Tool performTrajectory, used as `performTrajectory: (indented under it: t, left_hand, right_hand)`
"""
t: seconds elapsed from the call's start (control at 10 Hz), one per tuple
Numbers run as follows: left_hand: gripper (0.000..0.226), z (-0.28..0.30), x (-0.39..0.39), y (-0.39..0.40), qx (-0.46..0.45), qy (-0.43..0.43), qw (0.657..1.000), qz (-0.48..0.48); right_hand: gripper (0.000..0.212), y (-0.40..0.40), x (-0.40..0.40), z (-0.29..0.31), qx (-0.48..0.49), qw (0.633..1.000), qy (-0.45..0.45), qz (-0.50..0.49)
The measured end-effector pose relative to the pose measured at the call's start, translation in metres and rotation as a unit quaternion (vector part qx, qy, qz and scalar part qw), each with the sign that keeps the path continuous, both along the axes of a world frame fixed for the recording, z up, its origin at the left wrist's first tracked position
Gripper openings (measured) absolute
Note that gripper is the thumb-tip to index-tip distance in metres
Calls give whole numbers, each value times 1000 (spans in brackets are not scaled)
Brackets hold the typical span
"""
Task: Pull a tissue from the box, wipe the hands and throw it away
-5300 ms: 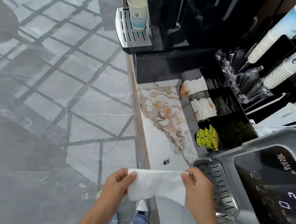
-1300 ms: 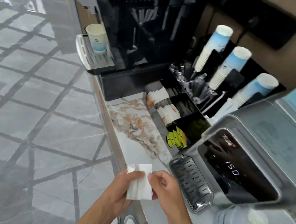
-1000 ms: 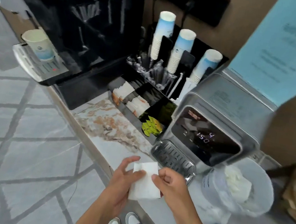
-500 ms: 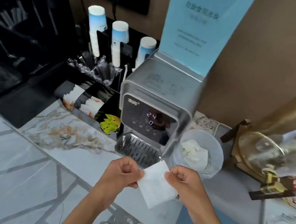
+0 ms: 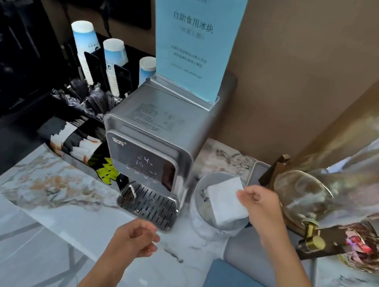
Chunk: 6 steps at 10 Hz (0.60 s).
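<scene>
Centre-right of frame: right hand (image 5: 258, 204) pinches folded tissue (image 5: 225, 202) over bin (image 5: 201, 190) on desk (image 5: 52, 186). Left hand (image 5: 135, 236), lower centre, loosely curled, holds nothing. Wiping apparently done; only release into bin left. Box not in view.

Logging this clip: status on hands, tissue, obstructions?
Right hand pinching tissue over bin. Left hand empty, loosely curled. Not dropped yet. Path clear.

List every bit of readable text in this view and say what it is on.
"自助冰镇酸梅汁": top line, blue sign.
"自助食用冰块": sign, second heading.
Sign's small lines: too blurred.
"24" above "15": dispenser display.
Dispenser logo, top-panel print, paper cups' print: unreadable.
</scene>
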State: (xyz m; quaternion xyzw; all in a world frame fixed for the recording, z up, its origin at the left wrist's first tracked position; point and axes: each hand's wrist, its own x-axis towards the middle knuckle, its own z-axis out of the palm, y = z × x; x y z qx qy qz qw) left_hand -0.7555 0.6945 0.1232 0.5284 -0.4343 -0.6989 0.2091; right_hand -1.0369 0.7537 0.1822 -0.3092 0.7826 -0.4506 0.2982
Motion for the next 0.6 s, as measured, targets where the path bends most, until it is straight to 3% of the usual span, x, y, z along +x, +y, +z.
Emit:
performTrajectory:
  t: [0.3, 0.4, 0.5, 0.6]
  left_hand:
    - [8, -9, 5, 7, 18, -32, 999, 32]
    - [8, -9, 7, 6, 11, -32, 999, 36]
    - [10, -8, 7, 5, 5, -43, 999, 28]
    - [13, 3, 3, 6, 2, -20, 999, 41]
  right_hand:
    - [23, -41, 7, -33, 190, 965, 161, 87]
    - [35, -44, 8, -40, 249, 944, 180, 120]
    - [25, -43, 12, -28, 288, 931, 192, 120]
    - [19, -34, 7, -21, 265, 940, 204, 76]
